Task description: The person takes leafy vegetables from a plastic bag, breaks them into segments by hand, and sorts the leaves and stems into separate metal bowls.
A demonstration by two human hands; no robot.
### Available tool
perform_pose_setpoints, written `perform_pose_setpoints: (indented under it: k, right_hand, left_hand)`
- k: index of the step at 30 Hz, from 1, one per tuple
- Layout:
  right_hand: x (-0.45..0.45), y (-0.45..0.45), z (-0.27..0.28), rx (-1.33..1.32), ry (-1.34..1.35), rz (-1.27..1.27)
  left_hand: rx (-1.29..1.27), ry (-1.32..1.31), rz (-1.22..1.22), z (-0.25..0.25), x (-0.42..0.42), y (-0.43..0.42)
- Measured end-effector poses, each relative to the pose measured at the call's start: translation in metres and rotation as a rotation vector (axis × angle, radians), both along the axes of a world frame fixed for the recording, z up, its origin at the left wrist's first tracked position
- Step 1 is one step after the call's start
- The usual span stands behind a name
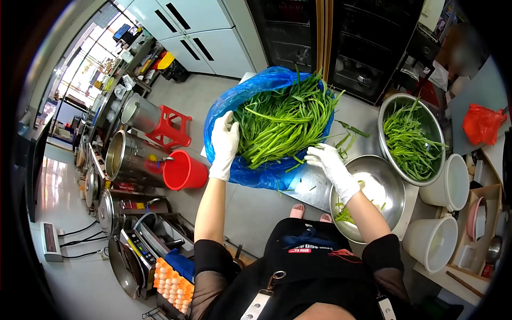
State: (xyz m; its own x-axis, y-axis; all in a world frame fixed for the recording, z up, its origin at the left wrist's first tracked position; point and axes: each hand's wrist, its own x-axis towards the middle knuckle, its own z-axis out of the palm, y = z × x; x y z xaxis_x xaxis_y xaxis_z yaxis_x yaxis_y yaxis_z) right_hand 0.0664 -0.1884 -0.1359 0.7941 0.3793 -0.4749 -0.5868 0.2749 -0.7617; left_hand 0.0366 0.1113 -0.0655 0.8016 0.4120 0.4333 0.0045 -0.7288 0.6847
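Note:
A blue plastic bag (217, 106) lies wide apart at the top, full of long leafy green vegetables (288, 120). My left hand (224, 140), in a white glove, is at the bag's left edge with its fingers curled over the plastic beside the greens. At the lower right of the heap, my gloved right hand (332, 166) has its fingers apart and close to the stem ends; nothing shows in them. Below my right forearm sits a steel bowl (392, 186) with some short green pieces (344, 214) in it. Loose leaves (349, 140) lie on the metal surface beside the bag.
A second steel bowl (438, 154) holds more greens at the right. Two white buckets (453, 186) stand below it. On the left are a red bucket (185, 172), a red stool (178, 126) and large steel pots (120, 160). Egg trays (172, 285) sit at lower left.

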Motion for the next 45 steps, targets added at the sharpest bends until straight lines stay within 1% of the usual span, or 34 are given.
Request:
perform_pose_setpoints:
  k: [2, 3, 4, 5, 7, 8, 9, 10, 11, 12, 15, 17, 18, 19, 21, 22, 24, 25, 27, 28, 29, 30, 31, 32, 33, 35, 36, 37, 39, 41, 43, 45]
  right_hand:
    - [-0.006, -0.008, 0.012, -0.2, -0.04, -0.008]
    - [-0.009, -0.011, 0.019, -0.3, -0.059, -0.013]
    - [-0.013, -0.014, 0.032, -0.363, -0.161, -0.027]
    - [-0.011, -0.014, 0.028, -0.398, -0.298, -0.048]
    - [-0.005, -0.015, 0.029, -0.468, -0.569, -0.091]
    - [-0.003, -0.01, 0.029, -0.451, -0.643, -0.129]
    - [0.0, -0.004, 0.038, -0.507, -0.761, -0.109]
    - [0.005, 0.001, 0.048, -0.562, -0.88, -0.089]
    - [0.008, 0.007, 0.059, -0.617, -0.997, -0.07]
    - [0.009, 0.014, 0.072, -0.694, -1.033, -0.05]
    - [0.015, 0.036, 0.093, -0.727, -1.178, 0.059]
    - [0.022, 0.053, 0.081, -0.765, -1.513, -0.021]
    - [0.018, 0.056, 0.086, -0.809, -1.488, 0.065]
    - [0.016, 0.058, 0.087, -0.831, -1.517, 0.1]
    - [0.015, 0.056, 0.086, -0.869, -1.538, 0.098]
    - [0.014, 0.053, 0.087, -0.829, -1.468, 0.038]
    - [0.014, 0.039, 0.089, -0.756, -1.321, -0.081]
    - [0.018, 0.029, 0.092, -0.749, -1.29, -0.159]
    - [0.031, 0.001, 0.095, -0.69, -1.236, -0.238]
    - [0.036, -0.013, 0.1, -0.627, -1.097, -0.258]
    - [0.041, -0.028, 0.104, -0.573, -1.089, -0.287]
    - [0.045, -0.044, 0.109, -0.536, -1.012, -0.292]
    - [0.048, -0.059, 0.113, -0.494, -0.937, -0.297]
    - [0.052, -0.073, 0.115, -0.451, -0.821, -0.305]
    - [0.052, -0.083, 0.121, -0.374, -0.794, -0.324]
    - [0.054, -0.098, 0.122, -0.311, -0.804, -0.375]
    - [0.054, -0.104, 0.124, -0.301, -0.809, -0.377]
    - [0.055, -0.109, 0.125, -0.276, -0.803, -0.369]
    - [0.058, -0.117, 0.122, -0.223, -0.791, -0.348]
    - [0.059, -0.121, 0.12, -0.2, -0.775, -0.345]
    - [0.058, -0.121, 0.123, -0.173, -0.746, -0.356]
    - [0.064, -0.126, 0.131, -0.026, -0.73, -0.403]
  left_hand:
    - [-0.157, 0.055, -0.055, 0.0, 0.011, 0.008]
    - [-0.186, 0.073, -0.107, 0.002, 0.016, 0.011]
    - [-0.216, 0.092, -0.159, 0.003, 0.021, 0.013]
    - [-0.245, 0.111, -0.212, 0.004, 0.026, 0.015]
    - [-0.341, 0.175, -0.237, 0.007, 0.035, 0.012]
    - [-0.387, 0.206, -0.25, 0.009, 0.039, 0.011]
    - [-0.431, 0.237, -0.262, 0.012, 0.041, 0.008]
    - [-0.467, 0.205, -0.237, 0.015, 0.04, 0.004]
    - [-0.475, 0.196, -0.242, 0.018, 0.039, 0.001]
    - [-0.482, 0.188, -0.248, 0.021, 0.038, -0.001]
    - [-0.461, 0.159, -0.242, 0.037, 0.027, -0.021]
    - [-0.444, 0.135, -0.27, 0.046, 0.02, -0.035]
    - [-0.493, 0.119, -0.304, 0.051, 0.015, -0.044]
    - [-0.533, 0.14, -0.33, 0.056, 0.011, -0.052]
    - [-0.603, 0.11, -0.334, 0.062, 0.005, -0.067]
    - [-0.629, 0.093, -0.34, 0.065, 0.004, -0.071]
    - [-0.666, 0.07, -0.269, 0.073, -0.003, -0.079]
    - [-0.685, 0.062, -0.244, 0.075, -0.006, -0.085]
    - [-0.701, 0.067, -0.279, 0.068, -0.013, -0.098]
    - [-0.667, 0.086, -0.329, 0.062, -0.017, -0.109]
    - [-0.633, 0.106, -0.378, 0.053, -0.021, -0.12]
    - [-0.593, 0.153, -0.412, 0.043, -0.024, -0.133]
    - [-0.551, 0.198, -0.444, 0.033, -0.025, -0.145]
    - [-0.404, 0.185, -0.456, 0.021, -0.023, -0.158]
    - [-0.241, 0.224, -0.456, 0.014, -0.023, -0.17]
    - [0.004, 0.214, -0.506, 0.001, -0.018, -0.188]
    - [0.043, 0.303, -0.532, -0.001, -0.016, -0.195]
    - [0.019, 0.404, -0.56, -0.01, -0.013, -0.198]
    - [0.311, 0.43, -0.558, -0.021, -0.005, -0.203]
    - [0.402, 0.347, -0.577, -0.048, 0.002, -0.2]
    - [0.537, 0.296, -0.569, -0.054, 0.004, -0.198]
    - [0.711, 0.281, -0.537, -0.057, 0.003, -0.198]
